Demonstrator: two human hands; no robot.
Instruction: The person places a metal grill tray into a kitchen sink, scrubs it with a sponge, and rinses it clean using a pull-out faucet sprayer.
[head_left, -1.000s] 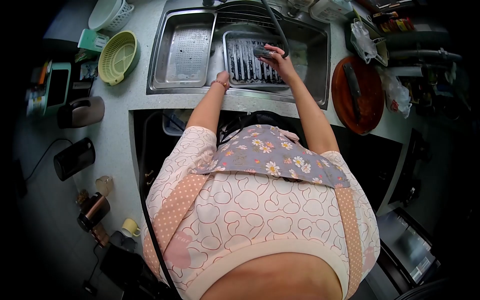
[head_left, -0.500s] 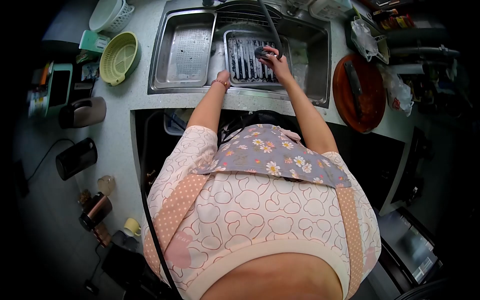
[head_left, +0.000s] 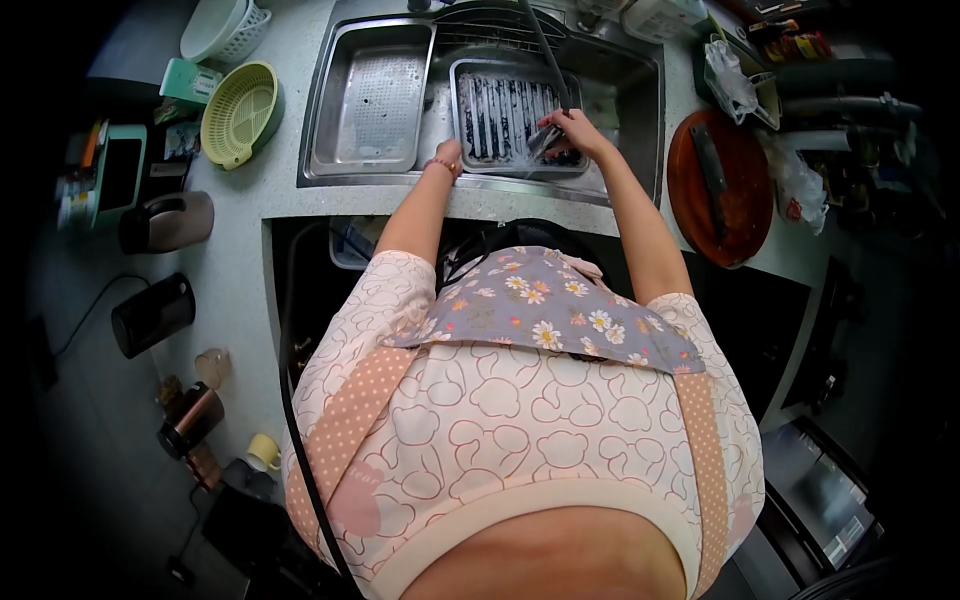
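Observation:
My right hand (head_left: 578,134) is closed round a dark spray head (head_left: 546,139) on a hose (head_left: 540,45), low over the right part of a metal tray (head_left: 485,67). Water sprays from the head onto the tray's ridged bottom, which is wet and has dark patches. My left hand (head_left: 448,155) is closed at the tray's lower left corner; its fingertips are hidden, and it seems to grip the rim. Left of it, a perforated metal tray (head_left: 367,105) lies in the sink (head_left: 632,150).
On the right counter lies a round wooden board (head_left: 742,200) with a cleaver (head_left: 709,165) on it. A green colander (head_left: 240,112), a brown jug (head_left: 170,223), a black kettle (head_left: 153,315) and a yellow cup (head_left: 262,452) stand on the left.
My right hand has moved down and to the right with the spray head, nearer the tray's front edge. Water spray now shows below it. My left hand stays at the tray's corner.

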